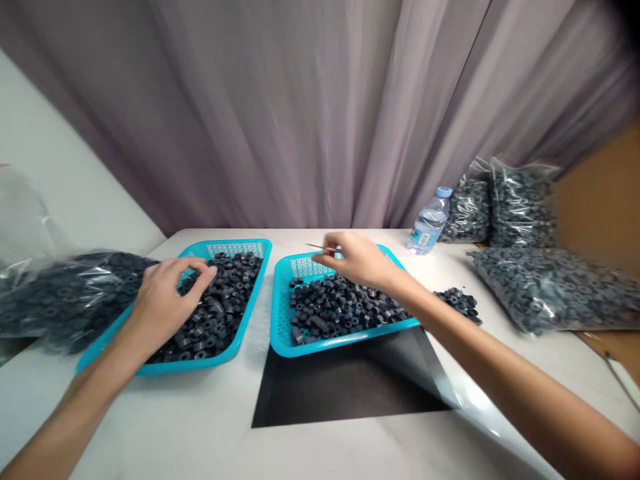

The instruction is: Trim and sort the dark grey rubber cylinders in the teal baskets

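Note:
My left hand [170, 297] is over the left blue plastic basket [233, 343], thumb and forefinger tips pressed together. Whatever those tips may hold is too small to make out. Many small dark grey ring-shaped parts [225, 307] fill this basket. Above the right blue basket [300, 350], my right hand [357, 257] pinches a thin, pointed, needle-like tool [320, 247] whose tip points left. Similar dark parts [340, 303] lie in that basket, below the hand. My right forearm hides part of the basket's right side.
A black flat sheet [350, 387] lies under the right basket's front. Loose dark parts [457, 303] lie right of it. A water bottle [430, 223] stands behind, near bags of parts [523, 207]. Another filled bag [560, 287] lies right, and one [75, 293] left. A curtain [280, 120] hangs behind.

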The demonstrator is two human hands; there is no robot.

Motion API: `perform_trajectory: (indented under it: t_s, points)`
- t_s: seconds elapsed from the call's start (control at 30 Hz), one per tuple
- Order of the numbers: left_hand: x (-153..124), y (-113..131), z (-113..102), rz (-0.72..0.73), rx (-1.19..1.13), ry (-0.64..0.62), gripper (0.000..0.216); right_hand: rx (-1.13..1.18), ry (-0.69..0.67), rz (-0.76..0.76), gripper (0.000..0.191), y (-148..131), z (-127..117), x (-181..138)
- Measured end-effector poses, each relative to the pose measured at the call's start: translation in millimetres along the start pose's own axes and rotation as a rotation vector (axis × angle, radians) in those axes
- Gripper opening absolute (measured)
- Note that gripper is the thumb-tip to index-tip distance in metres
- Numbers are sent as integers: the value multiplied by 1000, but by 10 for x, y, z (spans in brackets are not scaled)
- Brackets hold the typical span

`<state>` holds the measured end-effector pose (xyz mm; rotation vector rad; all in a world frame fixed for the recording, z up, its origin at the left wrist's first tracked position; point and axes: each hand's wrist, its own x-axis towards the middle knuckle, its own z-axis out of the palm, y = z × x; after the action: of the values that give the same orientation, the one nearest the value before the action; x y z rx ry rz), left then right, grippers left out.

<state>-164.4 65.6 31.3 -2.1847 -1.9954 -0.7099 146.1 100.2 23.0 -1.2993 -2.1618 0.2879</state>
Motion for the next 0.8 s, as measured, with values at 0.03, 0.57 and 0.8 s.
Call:
perform_trajectory:
  t_s: [0.03, 0.57, 0.8]
  points:
    - [6, 74, 26, 39, 5, 32, 16, -18, -67, 28, 20, 188, -108, -142]
    - [145, 1667, 744, 516, -126, -418, 10, -267, -348, 426, 23, 556, -522, -933]
    - [289, 1628, 899, 479, -230, -476, 12, -298, -334, 429, 18, 545, -424, -958]
